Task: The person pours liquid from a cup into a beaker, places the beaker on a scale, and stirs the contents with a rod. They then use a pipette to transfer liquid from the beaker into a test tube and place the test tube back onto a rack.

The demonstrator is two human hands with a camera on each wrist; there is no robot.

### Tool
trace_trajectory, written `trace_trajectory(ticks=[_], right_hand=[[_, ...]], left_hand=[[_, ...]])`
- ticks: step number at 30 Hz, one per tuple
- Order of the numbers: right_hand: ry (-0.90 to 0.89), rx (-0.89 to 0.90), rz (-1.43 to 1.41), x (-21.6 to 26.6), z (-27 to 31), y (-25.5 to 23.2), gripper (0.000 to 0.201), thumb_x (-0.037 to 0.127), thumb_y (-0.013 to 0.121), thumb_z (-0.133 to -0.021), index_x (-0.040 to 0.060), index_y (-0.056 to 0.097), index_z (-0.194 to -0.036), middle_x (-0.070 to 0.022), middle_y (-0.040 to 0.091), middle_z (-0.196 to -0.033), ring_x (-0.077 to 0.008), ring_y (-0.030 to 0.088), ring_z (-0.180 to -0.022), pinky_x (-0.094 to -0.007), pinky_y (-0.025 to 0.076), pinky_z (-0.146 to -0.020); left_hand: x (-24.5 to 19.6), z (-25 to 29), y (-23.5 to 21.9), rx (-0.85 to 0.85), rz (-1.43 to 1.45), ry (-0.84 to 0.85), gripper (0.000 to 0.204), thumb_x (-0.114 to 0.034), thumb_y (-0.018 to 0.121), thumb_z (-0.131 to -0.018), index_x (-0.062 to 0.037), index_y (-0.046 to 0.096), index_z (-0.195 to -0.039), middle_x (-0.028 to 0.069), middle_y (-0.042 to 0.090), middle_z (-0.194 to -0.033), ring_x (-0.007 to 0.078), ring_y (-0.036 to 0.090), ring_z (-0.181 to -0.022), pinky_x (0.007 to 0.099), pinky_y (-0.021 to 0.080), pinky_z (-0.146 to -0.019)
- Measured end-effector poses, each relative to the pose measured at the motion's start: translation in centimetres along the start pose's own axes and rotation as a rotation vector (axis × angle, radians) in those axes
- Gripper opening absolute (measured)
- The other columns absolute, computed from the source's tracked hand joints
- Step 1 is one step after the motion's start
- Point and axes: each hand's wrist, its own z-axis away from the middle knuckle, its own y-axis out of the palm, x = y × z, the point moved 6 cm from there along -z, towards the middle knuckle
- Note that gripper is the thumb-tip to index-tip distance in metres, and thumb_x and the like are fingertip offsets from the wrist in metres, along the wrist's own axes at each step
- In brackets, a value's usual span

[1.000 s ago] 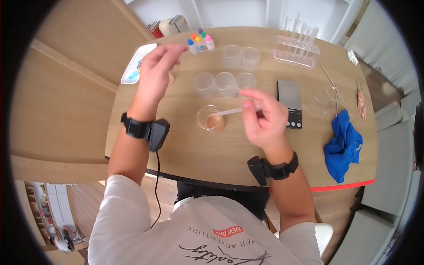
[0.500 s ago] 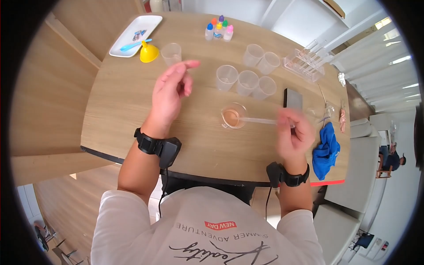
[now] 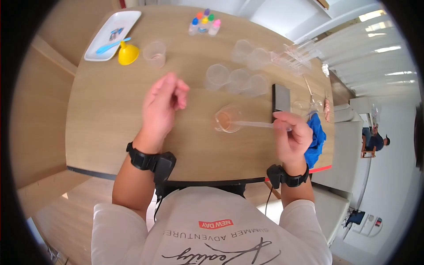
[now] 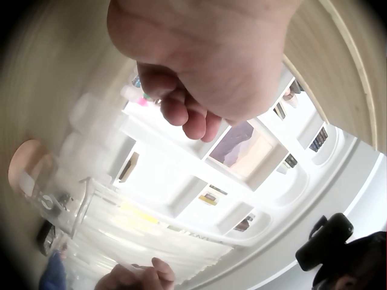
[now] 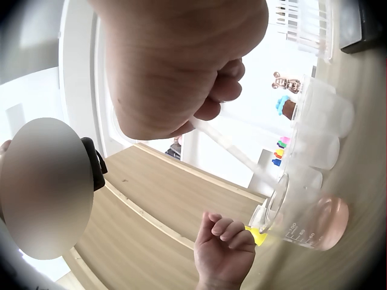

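My right hand [image 3: 291, 138] pinches one end of a translucent rod [image 3: 256, 124], its other end inside a glass beaker [image 3: 235, 114]. Pinkish-brown liquid [image 3: 224, 121] lies in the beaker; the right wrist view shows measuring marks on the beaker's wall [image 5: 296, 232] and the rod [image 5: 230, 148] slanting down to its rim. To the left, my left hand [image 3: 161, 106] hovers over the table with loosely bent fingers and nothing in them. The beaker stands between both hands, touched by neither.
Several clear cups [image 3: 240, 81] stand behind the beaker, another cup [image 3: 155, 55] beside a yellow funnel [image 3: 128, 54]. A white tray [image 3: 104, 35] is far left, colour-capped bottles [image 3: 203, 27] at the back. Right: a scale [image 3: 281, 97], tube rack [image 3: 293, 59] and blue cloth [image 3: 316, 141].
The head view has shifted. My left hand has come back from beside the tray towards the body, uncovering the funnel and cup. My right hand still holds the rod in the beaker.
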Motion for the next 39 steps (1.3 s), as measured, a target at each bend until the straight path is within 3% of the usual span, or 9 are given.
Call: trace_trajectory(ticks=[5,9,11,18,24,26,30,32,39], right_hand=[[-0.031,0.004,0.001,0.41,-0.41,0.05,0.019,-0.01,0.062,-0.082,-0.0013,0.068,-0.098,-0.0086,0.067,-0.075,-0.0126,0.06,-0.054,-0.0235,0.046,-0.05],[-0.035,0.033,0.008,0.39,-0.41,0.2,0.015,-0.01,0.063,-0.083,-0.0013,0.068,-0.094,-0.0097,0.067,-0.073,-0.0132,0.059,-0.052,-0.0231,0.045,-0.049],[0.048,0.033,-0.093,0.17,-0.38,0.38,0.013,-0.01,0.065,-0.083,-0.0015,0.068,-0.093,-0.0104,0.067,-0.074,-0.0132,0.059,-0.052,-0.023,0.045,-0.048],[0.017,0.019,-0.051,0.34,-0.54,0.06,0.01,-0.007,0.068,-0.084,-0.0012,0.068,-0.091,-0.0101,0.068,-0.073,-0.0132,0.059,-0.052,-0.0233,0.044,-0.047],[-0.02,0.127,-0.077,-0.08,-0.49,0.21,0.01,-0.002,0.076,-0.082,0.0017,0.067,-0.087,-0.0084,0.065,-0.068,-0.0156,0.059,-0.051,-0.0257,0.043,-0.046],[0.068,0.205,-0.047,-0.16,-0.4,0.25,0.009,-0.002,0.076,-0.082,0.0019,0.069,-0.086,-0.0078,0.07,-0.073,-0.0154,0.066,-0.062,-0.0248,0.048,-0.056],[0.131,0.197,-0.115,-0.38,-0.38,0.41,0.011,-0.001,0.078,-0.081,0.0032,0.069,-0.087,-0.0075,0.069,-0.071,-0.0159,0.066,-0.061,-0.0244,0.049,-0.056],[0.048,0.185,-0.091,-0.22,-0.46,0.51,0.013,-0.001,0.078,-0.08,0.0032,0.067,-0.084,-0.0083,0.063,-0.066,-0.0168,0.058,-0.051,-0.0269,0.042,-0.046],[0.095,0.213,-0.136,-0.25,-0.51,0.44,0.009,-0.002,0.074,-0.085,0.0022,0.066,-0.086,-0.0066,0.065,-0.068,-0.0118,0.06,-0.053,-0.0242,0.043,-0.048]], left_hand=[[0.12,0.04,-0.47,-0.086,-0.002,0.019,0.057,-0.046,0.03,-0.108,-0.0029,0.064,-0.094,0.0025,0.054,-0.067,0.0122,0.049,-0.06,0.0254,0.037,-0.056],[0.34,-0.08,-1.02,-0.091,-0.008,0.035,0.06,-0.048,0.033,-0.107,0.0007,0.066,-0.095,0.0041,0.057,-0.068,0.0123,0.053,-0.061,0.0247,0.037,-0.056],[0.13,-0.14,-0.72,-0.09,-0.003,0.043,0.059,-0.046,0.031,-0.108,-0.0002,0.065,-0.093,0.0041,0.056,-0.066,0.0128,0.051,-0.061,0.0252,0.037,-0.056],[-0.25,0.0,-0.78,-0.124,-0.036,0.038,0.058,-0.045,0.031,-0.109,-0.0008,0.064,-0.092,0.0046,0.055,-0.065,0.0138,0.05,-0.061,0.0256,0.038,-0.057],[0.06,-0.12,-1.09,-0.12,-0.077,0.058,0.06,-0.048,0.035,-0.107,0.0004,0.067,-0.093,0.0037,0.059,-0.067,0.0112,0.053,-0.06,0.0232,0.037,-0.055],[0.17,-0.07,-1.03,-0.12,-0.068,0.056,0.06,-0.048,0.035,-0.107,0.0003,0.068,-0.093,0.0036,0.059,-0.067,0.011,0.053,-0.06,0.0231,0.037,-0.055],[-0.08,0.07,-0.82,-0.095,-0.069,0.043,0.056,-0.046,0.034,-0.108,-0.0006,0.064,-0.093,0.0047,0.056,-0.068,0.0133,0.052,-0.063,0.0254,0.041,-0.059],[0.01,-0.03,-0.91,-0.106,-0.072,0.054,0.057,-0.047,0.035,-0.107,-0.0004,0.066,-0.093,0.0042,0.058,-0.067,0.012,0.052,-0.062,0.0243,0.039,-0.057],[-0.1,-0.05,-0.95,-0.114,-0.06,0.052,0.055,-0.045,0.035,-0.108,-0.0004,0.065,-0.092,0.0049,0.057,-0.066,0.0134,0.052,-0.062,0.0257,0.041,-0.058]])
